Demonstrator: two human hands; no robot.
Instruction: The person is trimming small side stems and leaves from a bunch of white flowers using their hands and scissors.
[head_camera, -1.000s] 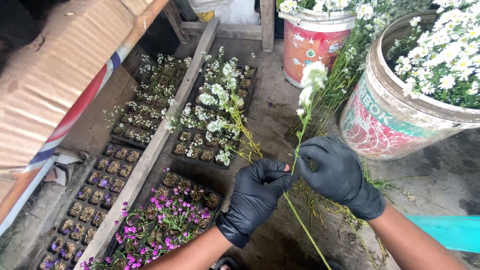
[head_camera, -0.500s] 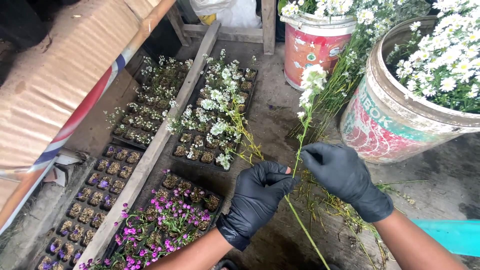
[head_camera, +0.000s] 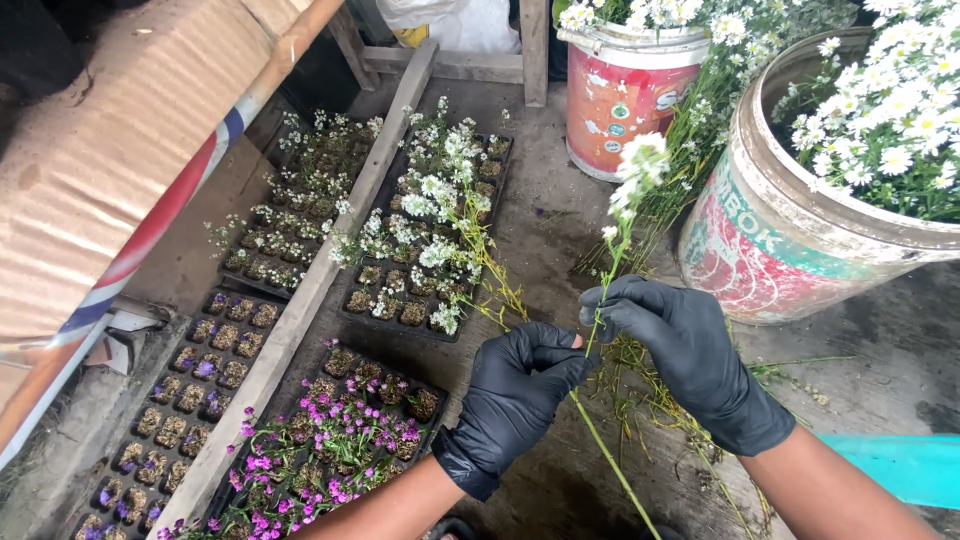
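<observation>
Your left black-gloved hand (head_camera: 515, 390) pinches long green white-flowered stem (head_camera: 610, 260) low down; right black-gloved hand (head_camera: 680, 350) closed on it just above — stem untrimmed; black seedling tray (head_camera: 395, 395) part-filled, cells left.

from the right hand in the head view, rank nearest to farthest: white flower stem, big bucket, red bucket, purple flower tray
1. White flower stem: pinched in the right hand fingers.
2. Big bucket: just beyond it, on the right.
3. Red bucket: farther back, top centre.
4. Purple flower tray: far left, past the left hand.
</observation>
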